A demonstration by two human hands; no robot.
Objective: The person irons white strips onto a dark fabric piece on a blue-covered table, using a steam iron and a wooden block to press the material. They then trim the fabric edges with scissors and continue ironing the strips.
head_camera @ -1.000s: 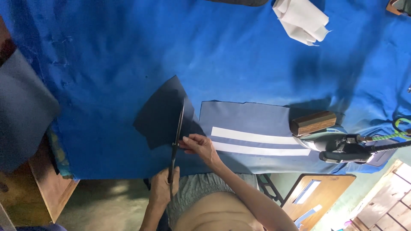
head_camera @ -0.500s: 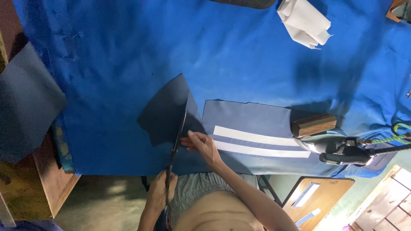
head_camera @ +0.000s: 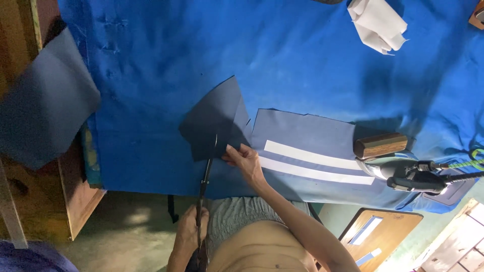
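**Scissors at the near edge of a dark cloth piece on the blue table**

The person's left hand point(head_camera: 190, 229) is closed around the handles of the scissors point(head_camera: 205, 176), low at the near edge of the table, just off the cloth cover. The blades point away from the body and their tip lies on the near edge of the dark piece point(head_camera: 214, 121); whether the blades are parted cannot be told. The right hand point(head_camera: 245, 160) rests just right of the blades, fingers curled, thumb and fingertips pinching the near edge of the dark piece where it overlaps the lighter panel point(head_camera: 307, 138).

The dark piece lies flat on the blue cover point(head_camera: 282, 55), near the table's front, just left of the panel. Two white strips point(head_camera: 315, 163) run lengthwise along the panel. An iron point(head_camera: 403, 168) sits at the panel's right end, with a wooden block point(head_camera: 380, 145) beside it. Folded white cloth point(head_camera: 378, 25) lies at the far right corner, well apart.
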